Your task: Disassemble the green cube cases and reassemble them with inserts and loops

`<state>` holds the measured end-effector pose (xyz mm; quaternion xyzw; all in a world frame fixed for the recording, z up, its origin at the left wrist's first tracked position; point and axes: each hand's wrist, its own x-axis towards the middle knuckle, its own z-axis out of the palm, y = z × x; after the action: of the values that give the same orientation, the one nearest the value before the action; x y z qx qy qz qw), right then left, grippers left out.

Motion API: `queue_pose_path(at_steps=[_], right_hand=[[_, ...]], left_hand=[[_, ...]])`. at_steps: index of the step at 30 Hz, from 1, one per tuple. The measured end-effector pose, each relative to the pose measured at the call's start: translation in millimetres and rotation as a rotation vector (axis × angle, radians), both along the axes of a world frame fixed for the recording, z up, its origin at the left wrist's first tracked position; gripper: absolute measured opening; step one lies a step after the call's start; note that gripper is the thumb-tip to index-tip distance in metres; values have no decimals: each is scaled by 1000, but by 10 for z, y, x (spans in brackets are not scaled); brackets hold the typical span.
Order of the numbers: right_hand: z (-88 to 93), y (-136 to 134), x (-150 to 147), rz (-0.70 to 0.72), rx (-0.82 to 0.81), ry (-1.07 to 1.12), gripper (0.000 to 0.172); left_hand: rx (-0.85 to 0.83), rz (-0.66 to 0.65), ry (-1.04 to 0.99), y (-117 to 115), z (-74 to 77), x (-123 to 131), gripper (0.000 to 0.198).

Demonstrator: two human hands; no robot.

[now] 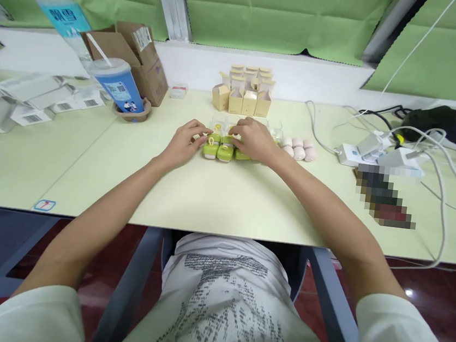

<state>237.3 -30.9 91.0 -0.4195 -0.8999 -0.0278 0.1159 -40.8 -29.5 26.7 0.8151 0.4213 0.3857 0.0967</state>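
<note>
Several small green cases (225, 153) with pale bottoms stand in a cluster on the table. My left hand (185, 140) is at the cluster's left side, its curled fingertips at the leftmost green case; whether they grip it is unclear. Over the right part reaches my right hand (252, 137), its fingers bent down onto the cases and hiding some of them. Clear plastic pieces (274, 130) lie behind the cases. Just right of my right hand sit several pale pink and white rounded items (298, 148) in rows.
Open cream boxes (249, 101) stand at the back. On the left are a blue cup (122, 88), a cardboard box (149, 71), a tilted bottle (62, 12) and white boxes (34, 97). To the right lie a power strip (349, 154), cables and a black cap (434, 126).
</note>
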Motion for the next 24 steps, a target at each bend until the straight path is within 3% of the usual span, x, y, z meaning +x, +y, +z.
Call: queue_pose_path(at_steps=[7, 16, 24], right_hand=[[-52, -38, -68, -22, 4, -41, 36], [-77, -31, -84, 1, 31, -83, 31], [-124, -43, -76, 21, 81, -125, 38]], left_hand=[[12, 0, -6, 62, -50, 10, 55], [-3, 39, 6, 19, -41, 45, 24], [55, 21, 17, 45, -81, 48, 30]])
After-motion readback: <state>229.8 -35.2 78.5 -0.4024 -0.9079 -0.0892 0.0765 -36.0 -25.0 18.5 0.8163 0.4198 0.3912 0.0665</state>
